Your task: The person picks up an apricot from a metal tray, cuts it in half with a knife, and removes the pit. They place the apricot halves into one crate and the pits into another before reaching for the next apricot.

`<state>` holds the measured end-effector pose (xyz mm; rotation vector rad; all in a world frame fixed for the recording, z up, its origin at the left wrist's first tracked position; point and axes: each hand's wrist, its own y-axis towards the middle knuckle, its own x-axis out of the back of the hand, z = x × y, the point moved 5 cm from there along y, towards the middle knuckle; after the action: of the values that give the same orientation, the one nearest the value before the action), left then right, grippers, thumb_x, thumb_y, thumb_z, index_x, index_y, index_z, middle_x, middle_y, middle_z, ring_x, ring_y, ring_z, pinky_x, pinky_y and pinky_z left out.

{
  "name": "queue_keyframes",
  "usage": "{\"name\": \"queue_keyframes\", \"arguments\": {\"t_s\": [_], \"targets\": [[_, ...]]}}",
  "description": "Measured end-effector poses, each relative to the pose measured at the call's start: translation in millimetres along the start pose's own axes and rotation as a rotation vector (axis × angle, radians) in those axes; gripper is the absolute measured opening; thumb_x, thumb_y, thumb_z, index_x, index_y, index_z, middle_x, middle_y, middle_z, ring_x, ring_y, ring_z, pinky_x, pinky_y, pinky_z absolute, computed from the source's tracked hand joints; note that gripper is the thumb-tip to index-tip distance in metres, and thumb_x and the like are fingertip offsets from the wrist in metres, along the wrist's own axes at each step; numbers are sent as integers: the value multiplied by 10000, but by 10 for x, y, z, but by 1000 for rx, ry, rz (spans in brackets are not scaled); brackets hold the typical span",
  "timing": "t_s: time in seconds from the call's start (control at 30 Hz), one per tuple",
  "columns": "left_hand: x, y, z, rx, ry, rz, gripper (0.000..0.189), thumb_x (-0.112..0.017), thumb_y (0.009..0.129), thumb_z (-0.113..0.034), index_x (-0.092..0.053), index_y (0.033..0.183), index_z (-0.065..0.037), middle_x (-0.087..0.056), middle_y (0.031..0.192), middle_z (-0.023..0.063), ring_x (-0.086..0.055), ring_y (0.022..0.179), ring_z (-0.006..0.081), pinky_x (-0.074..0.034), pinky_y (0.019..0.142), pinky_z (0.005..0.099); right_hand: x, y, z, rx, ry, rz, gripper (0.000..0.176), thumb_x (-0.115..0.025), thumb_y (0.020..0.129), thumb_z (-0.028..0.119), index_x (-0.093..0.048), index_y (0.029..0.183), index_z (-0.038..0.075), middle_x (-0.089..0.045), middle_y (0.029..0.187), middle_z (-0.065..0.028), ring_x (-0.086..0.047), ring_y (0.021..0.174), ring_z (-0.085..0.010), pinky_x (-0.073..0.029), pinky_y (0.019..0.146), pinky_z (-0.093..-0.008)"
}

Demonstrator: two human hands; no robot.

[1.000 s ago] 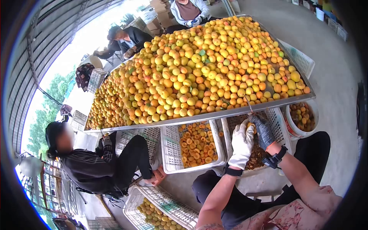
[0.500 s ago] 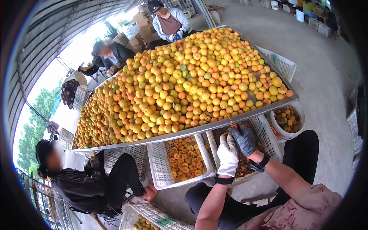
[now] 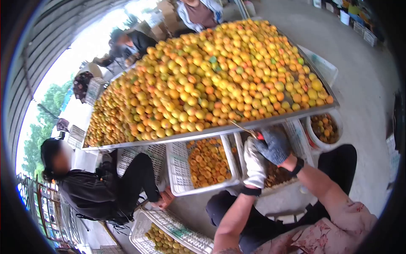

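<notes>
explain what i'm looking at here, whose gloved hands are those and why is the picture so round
There is no machine here: this is one camera worn on a person's head, looking down at their own two hands, and its wide lens bends the picture into a circle. The left hand wears a white glove; the right hand wears a dark one and grips a thin tool with a red handle. What the left hand holds is hidden. In front is a long metal tray heaped with yellow-orange fruit. Under its edge sit a white crate of halved fruit, a second crate below the hands, and a bucket holding more fruit. Other people are around the tray, among them a seated person at the left.
</notes>
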<state>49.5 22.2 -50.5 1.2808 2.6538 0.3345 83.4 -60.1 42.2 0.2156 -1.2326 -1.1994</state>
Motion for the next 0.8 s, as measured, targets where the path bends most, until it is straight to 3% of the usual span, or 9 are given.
{"name": "queue_keyframes", "arguments": {"t_s": [0.07, 0.13, 0.2, 0.27, 0.33, 0.4, 0.43, 0.63, 0.8], "targets": [[-49, 33, -637, 302, -669, -84, 319, -462, 953, -320, -555, 1083, -44, -604, 1058, 59, -587, 909, 218, -457, 825, 339, -52, 30, 6, 19, -14, 91, 281, -667, 743, 284, -591, 893, 60, -580, 761, -159, -571, 715, -345, -448, 640, -442], [-62, -45, -478, 407, -849, -61, 343, -487, 937, -356, -549, 1117, -71, -605, 1054, 17, -580, 970, 190, -445, 900, 319, -127, -10, -26, 32, 53, 201, 295, -664, 745, 306, -577, 891, 65, -575, 781, -155, -566, 732, -340, -440, 643, -450], [114, -184, 84, 617, -769, -38, 461, -483, 910, -455, -508, 1221, -115, -609, 1084, 77, -612, 949, 216, -524, 800, 334, -118, -37, 69, 112, 39, 262, 363, -686, 741, 327, -585, 963, 59, -586, 853, -148, -563, 757, -337, -437, 679, -443], [85, -264, -224, 858, -716, -37, 455, -425, 906, -520, -549, 1085, -121, -629, 913, 60, -616, 695, 184, -528, 597, 310, -87, -28, 82, 203, 116, 182, 351, -651, 750, 329, -595, 964, 56, -608, 835, -163, -590, 733, -344, -463, 680, -440], [108, -185, -231, 662, -832, 298, 456, -346, 934, -512, -529, 915, -94, -471, 614, 11, -394, 453, 123, -311, 396, 263, -144, -55, -24, 222, 47, 198, 287, -639, 813, 274, -606, 974, 40, -641, 841, -106, -617, 715, -263, -488, 675, -371], [108, -57, -300, 689, -967, 383, 469, -264, 974, -429, -542, 936, -53, -492, 568, 60, -408, 408, 163, -348, 388, 286, -339, -77, -366, -641, 1207, 128, 179, -620, 871, 209, -623, 949, 48, -636, 825, -20, -605, 709, -145, -486, 634, -277], [148, -70, -330, 730, -1028, 254, 484, -280, 973, -439, -542, 966, -32, -488, 565, 62, -421, 426, 172, -359, 409, 290, -359, -109, -441, -847, 1570, -43, 119, -613, 892, 177, -637, 928, 66, -610, 811, 32, -575, 713, -69, -464, 599, -208], [336, -135, -278, 686, -990, 227, 581, -332, 936, -552, -553, 991, -17, -497, 600, 54, -422, 482, 170, -347, 451, 293, -330, -122, -338, -996, 1586, -67, 201, -639, 862, 214, -638, 983, 53, -627, 821, -3, -602, 713, -91, -494, 601, -230], [549, -190, -141, 684, -942, 156, 574, -344, 929, -558, -551, 980, -24, -528, 614, 73, -448, 478, 183, -365, 444, 303, -505, -26, -134, -816, 1429, -22, 210, -634, 854, 157, -623, 1027, 40, -630, 883, -25, -607, 785, -100, -510, 679, -233]]}}
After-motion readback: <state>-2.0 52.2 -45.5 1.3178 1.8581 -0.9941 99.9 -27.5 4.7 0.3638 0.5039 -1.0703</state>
